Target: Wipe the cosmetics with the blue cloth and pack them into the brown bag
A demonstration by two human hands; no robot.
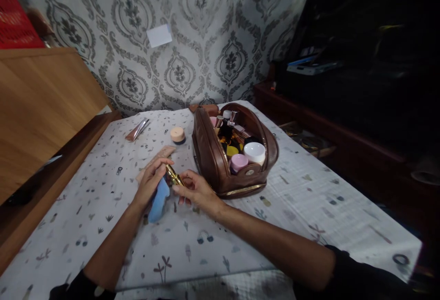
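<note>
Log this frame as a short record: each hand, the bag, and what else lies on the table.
Left hand: holds a blue cloth, fingertips at the gold tube
Right hand: grips the gold tube
Bag: brown bag, open, containers inside, including a pink-lidded jar
Also on tablecloth: beige-lidded jar; shiny tube; beige item, partly hidden by left hand

Black left sleeve (pixel 79 287), pale spot (pixel 99 290) near its edge, black right sleeve (pixel 357 269), bare forearms (pixel 117 245)
</note>
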